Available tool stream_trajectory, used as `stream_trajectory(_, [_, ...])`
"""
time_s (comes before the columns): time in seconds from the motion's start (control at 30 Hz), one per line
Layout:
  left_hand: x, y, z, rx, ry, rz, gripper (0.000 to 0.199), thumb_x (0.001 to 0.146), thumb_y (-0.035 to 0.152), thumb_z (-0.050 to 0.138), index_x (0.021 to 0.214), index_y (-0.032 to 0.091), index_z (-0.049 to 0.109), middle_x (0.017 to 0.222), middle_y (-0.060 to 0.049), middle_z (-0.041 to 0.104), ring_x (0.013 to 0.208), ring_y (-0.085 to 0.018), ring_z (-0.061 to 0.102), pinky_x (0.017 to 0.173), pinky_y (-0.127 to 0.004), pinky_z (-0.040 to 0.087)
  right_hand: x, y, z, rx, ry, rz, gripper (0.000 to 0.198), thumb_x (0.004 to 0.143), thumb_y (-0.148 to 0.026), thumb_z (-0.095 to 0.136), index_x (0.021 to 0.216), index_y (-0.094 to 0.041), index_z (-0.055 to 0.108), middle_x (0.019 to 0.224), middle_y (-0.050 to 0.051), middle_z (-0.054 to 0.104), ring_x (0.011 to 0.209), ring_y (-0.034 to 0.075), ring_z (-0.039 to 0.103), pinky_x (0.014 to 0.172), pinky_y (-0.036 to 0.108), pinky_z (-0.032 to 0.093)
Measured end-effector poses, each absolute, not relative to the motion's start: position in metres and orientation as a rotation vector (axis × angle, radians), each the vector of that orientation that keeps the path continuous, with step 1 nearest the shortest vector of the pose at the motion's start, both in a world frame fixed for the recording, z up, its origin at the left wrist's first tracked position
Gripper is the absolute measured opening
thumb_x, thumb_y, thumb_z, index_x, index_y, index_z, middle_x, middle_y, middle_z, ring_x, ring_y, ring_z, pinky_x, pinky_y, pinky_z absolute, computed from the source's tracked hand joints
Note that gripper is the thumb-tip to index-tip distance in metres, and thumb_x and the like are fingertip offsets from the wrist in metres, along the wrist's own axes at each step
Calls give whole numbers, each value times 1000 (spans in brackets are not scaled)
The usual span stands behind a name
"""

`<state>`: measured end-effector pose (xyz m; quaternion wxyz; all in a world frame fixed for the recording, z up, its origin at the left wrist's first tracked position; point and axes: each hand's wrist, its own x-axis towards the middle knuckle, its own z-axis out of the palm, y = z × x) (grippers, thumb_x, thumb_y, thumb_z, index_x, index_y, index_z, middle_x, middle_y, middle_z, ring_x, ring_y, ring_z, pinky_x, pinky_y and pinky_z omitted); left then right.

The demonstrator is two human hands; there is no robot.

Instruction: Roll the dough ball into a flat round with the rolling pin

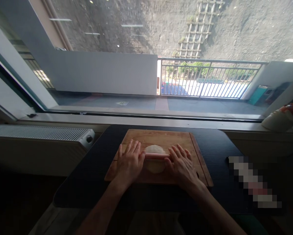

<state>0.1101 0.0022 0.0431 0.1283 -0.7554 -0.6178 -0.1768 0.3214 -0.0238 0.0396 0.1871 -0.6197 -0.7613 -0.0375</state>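
A pinkish rolling pin (157,156) lies crosswise over a flattened round of pale dough (154,149), which shows above and below it. The dough rests on a wooden cutting board (161,134). My left hand (130,160) lies over the pin's left end, palm down, its fingers stretched forward. Over the right end is my right hand (182,162), also palm down, with its fingers extended and the thumb near the pin. Both ends of the pin are hidden under my hands.
The board stands on a black table (85,176) below a window sill (161,121). A white radiator (38,137) is to the left. At the table's right lies a pixelated object (254,182). A white pot-like object (279,120) sits on the sill's right end.
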Motion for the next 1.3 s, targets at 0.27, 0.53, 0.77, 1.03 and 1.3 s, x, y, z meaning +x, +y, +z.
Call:
stream_trajectory(0.27, [117,22,49,-2135,-1841,-539,52,91,40,23,130,14,46,138,-9,44,135,-25,26,110,-53,7,319,3,43,-1856,-2063,-83,48,94,-46,24,121,-21,54,134,8,48,133,24,25,106,45,17])
stream_trajectory(0.53, [112,1,41,-2166,-1787,-543,51,91,39,26,132,14,43,141,-8,38,135,-24,24,111,-50,7,323,-22,35,-1750,-2142,-143,48,93,-46,29,130,-21,46,141,6,40,135,22,20,109,42,12])
stream_trajectory(0.77, [113,11,45,-2169,-1793,-522,52,91,40,25,130,13,47,140,-10,41,135,-24,25,111,-52,7,321,-9,39,-1820,-2101,-94,47,94,-45,23,125,-22,51,135,5,47,133,22,25,107,43,16])
stream_trajectory(1.03, [116,18,43,-2120,-1800,-537,52,91,39,26,132,13,44,141,-10,39,135,-25,25,111,-53,7,321,-1,40,-1870,-2110,-60,51,93,-48,23,130,-21,47,142,7,38,135,23,20,107,45,14])
stream_trajectory(1.3, [112,-2,39,-2157,-1775,-513,53,91,40,25,133,13,43,142,-8,38,136,-24,23,111,-51,7,322,-23,34,-1776,-2155,-107,51,93,-49,25,134,-24,41,143,4,36,136,21,18,109,41,12])
